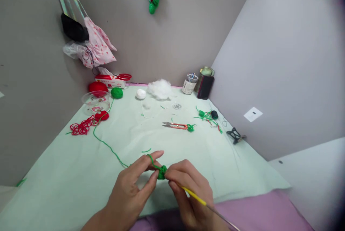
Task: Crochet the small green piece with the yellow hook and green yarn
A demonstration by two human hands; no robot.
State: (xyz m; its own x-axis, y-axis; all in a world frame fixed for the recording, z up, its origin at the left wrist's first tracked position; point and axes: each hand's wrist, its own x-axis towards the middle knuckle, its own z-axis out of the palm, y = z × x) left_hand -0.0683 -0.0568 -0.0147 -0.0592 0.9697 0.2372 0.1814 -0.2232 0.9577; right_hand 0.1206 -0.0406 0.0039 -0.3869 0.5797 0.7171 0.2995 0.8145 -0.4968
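Between my two hands is a small green crochet piece (pixel 161 172). My left hand (pixel 134 184) pinches its left side, and a strand of green yarn (pixel 110 147) loops over the raised index finger. That strand runs back across the cloth to a green yarn ball (pixel 116 93). In my right hand (pixel 188 188) is a crochet hook (pixel 198 197) with a yellow grip and metal shaft, its fingers closed around it. The hook's tip is hidden at the piece, where my right fingertips touch its right edge.
Orange thread snips (pixel 175 126) lie mid-table, beside a green knotted bit. Red yarn (pixel 83 125), a clear plastic bowl (pixel 95 103) and a tissue box (pixel 110 81) sit left. White stuffing (pixel 161 89) rests at the back; a phone (pixel 205 87) leans at right near yarn scraps (pixel 207 116).
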